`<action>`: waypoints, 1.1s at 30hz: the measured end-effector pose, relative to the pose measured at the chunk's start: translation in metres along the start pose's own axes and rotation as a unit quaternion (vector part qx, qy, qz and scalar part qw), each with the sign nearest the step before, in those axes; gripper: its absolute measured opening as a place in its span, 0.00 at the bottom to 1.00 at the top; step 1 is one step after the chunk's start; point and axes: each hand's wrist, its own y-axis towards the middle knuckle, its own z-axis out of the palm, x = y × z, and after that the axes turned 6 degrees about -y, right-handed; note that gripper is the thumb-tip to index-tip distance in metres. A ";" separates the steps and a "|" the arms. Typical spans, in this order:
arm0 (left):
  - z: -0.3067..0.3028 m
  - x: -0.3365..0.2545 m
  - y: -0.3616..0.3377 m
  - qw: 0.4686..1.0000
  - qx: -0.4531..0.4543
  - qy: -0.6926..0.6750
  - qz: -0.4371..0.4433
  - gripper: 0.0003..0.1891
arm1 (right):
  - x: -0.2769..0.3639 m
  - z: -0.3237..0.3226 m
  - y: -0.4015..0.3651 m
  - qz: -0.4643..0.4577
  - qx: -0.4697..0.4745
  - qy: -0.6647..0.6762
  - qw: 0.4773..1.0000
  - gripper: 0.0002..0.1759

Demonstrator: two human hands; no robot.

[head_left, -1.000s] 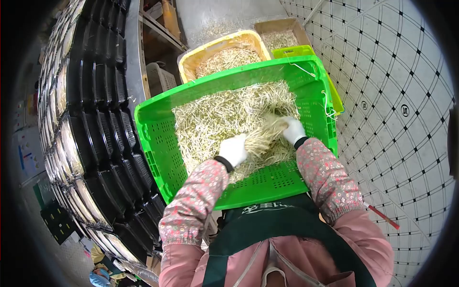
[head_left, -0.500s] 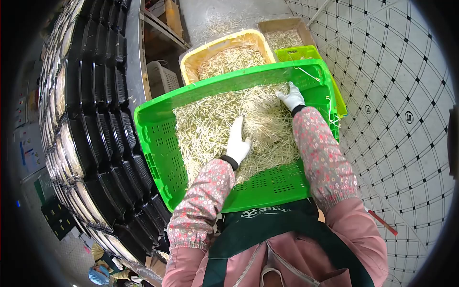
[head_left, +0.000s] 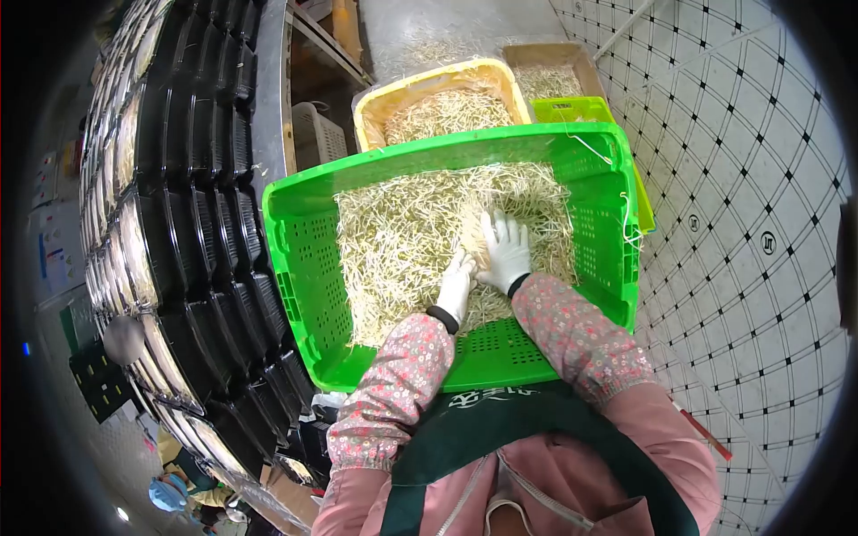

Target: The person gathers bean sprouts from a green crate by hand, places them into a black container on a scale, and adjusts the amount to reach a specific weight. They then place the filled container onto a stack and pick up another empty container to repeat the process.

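Note:
Short, pale, thin stalks (head_left: 402,237) fill much of a large green plastic crate (head_left: 308,268) with perforated walls, directly in front of me. Both my hands wear white gloves and rest on the stalks near the middle. My right hand (head_left: 507,253) lies over a denser bunch with its fingers spread. Beside it, to the lower left, my left hand (head_left: 455,288) touches the same bunch with outstretched fingers. The two hands almost meet, and some stalks lie between them. The exact kind of stalk cannot be told.
Behind the crate are a lined yellow tub (head_left: 366,125) of similar stalks, a cardboard box (head_left: 585,71) and a lime-green crate (head_left: 645,210). Stacked black trays (head_left: 201,237) line the left side. A person in a blue cap (head_left: 167,492) is at lower left. White string hangs on the crate's right rim.
My right hand has moved left and toward me from the crate's far right side onto the stalks. My left hand has shifted slightly nearer my body, so the hands are now close together.

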 end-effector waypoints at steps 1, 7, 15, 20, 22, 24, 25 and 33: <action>0.004 -0.007 -0.014 1.000 -0.004 0.009 0.009 0.31 | -0.009 0.009 0.009 0.003 0.019 0.021 1.000 0.63; -0.013 -0.056 -0.103 0.986 0.017 0.095 0.135 0.25 | -0.076 -0.011 0.062 0.087 0.175 0.090 0.977 0.62; -0.063 -0.039 -0.215 0.865 -0.242 0.286 0.334 0.17 | -0.070 0.013 0.072 0.111 0.079 0.096 0.986 0.69; -0.083 -0.003 -0.245 0.754 -0.324 0.413 0.396 0.15 | -0.086 0.039 0.077 0.094 0.010 0.075 0.993 0.45; -0.077 0.004 -0.239 0.695 -0.331 0.471 0.431 0.14 | -0.088 0.029 0.071 0.098 0.004 0.138 0.986 0.43; -0.071 0.008 -0.238 0.713 -0.329 0.451 0.425 0.15 | -0.080 0.005 0.061 0.123 -0.012 0.277 0.953 0.42; -0.068 0.010 -0.239 0.733 -0.330 0.413 0.428 0.15 | -0.073 -0.004 0.054 0.114 -0.067 0.313 0.940 0.44; -0.083 0.029 -0.290 0.754 -0.435 0.178 0.458 0.17 | -0.078 0.000 0.053 0.021 0.012 0.429 0.903 0.37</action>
